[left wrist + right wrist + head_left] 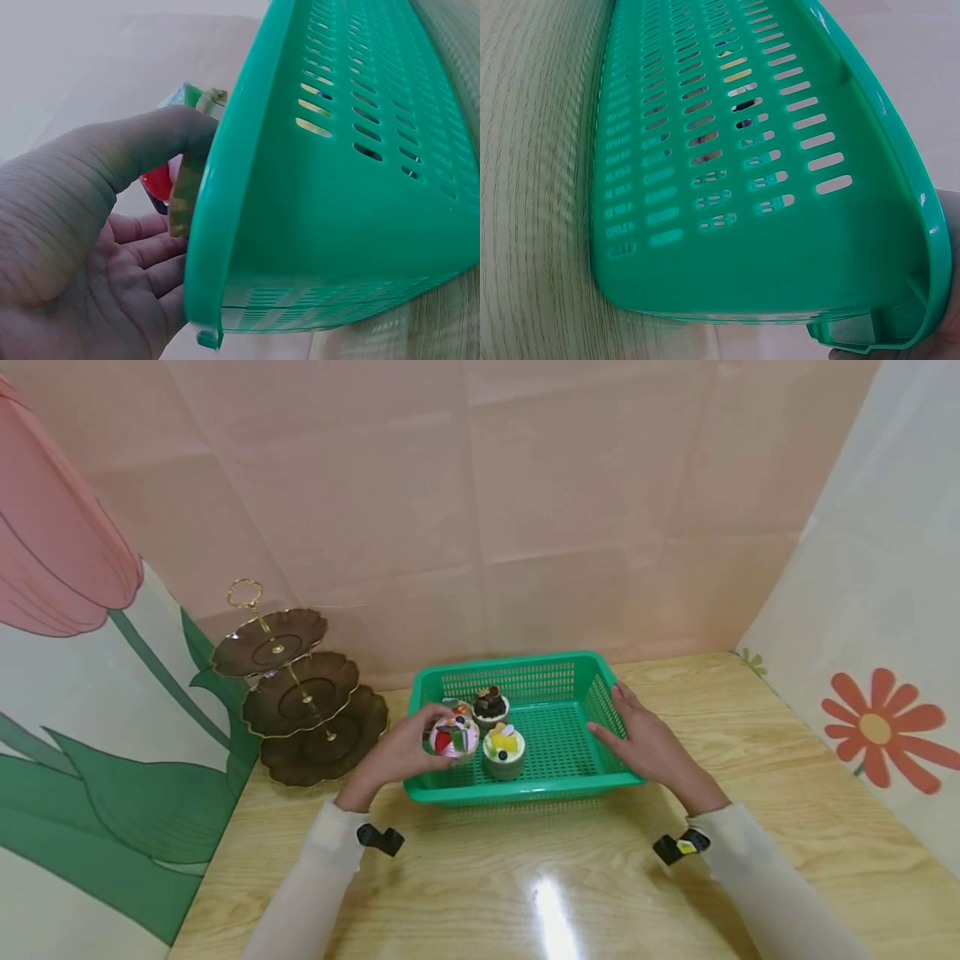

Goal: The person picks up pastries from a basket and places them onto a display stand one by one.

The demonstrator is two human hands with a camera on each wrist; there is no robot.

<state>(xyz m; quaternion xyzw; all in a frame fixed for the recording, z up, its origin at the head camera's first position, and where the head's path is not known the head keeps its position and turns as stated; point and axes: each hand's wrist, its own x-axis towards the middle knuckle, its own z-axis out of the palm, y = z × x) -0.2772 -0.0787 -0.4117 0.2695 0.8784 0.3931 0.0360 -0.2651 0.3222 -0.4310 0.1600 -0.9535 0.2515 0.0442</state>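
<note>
My left hand (405, 747) reaches over the left end of a green plastic basket (517, 792) and holds a pink-topped cupcake (454, 737) with red and green toppings between thumb and fingers. In the left wrist view, the basket's rim partly hides this cupcake (177, 206). Beside it in the basket stand a yellow-topped cupcake (504, 752) and a chocolate-topped cupcake (491, 706). Another topping (457, 706) shows partly behind the held one. At the basket's right end my right hand (648, 739) grips the rim, thumb inside; its fingers are mostly hidden.
A three-tier brown cake stand (307, 697) with gold edges and a ring on top stands left of the basket. Beneath everything is a wood-grain table (480, 877). A pink cloth backdrop (480, 527) hangs behind, with flower-printed sheets at both sides.
</note>
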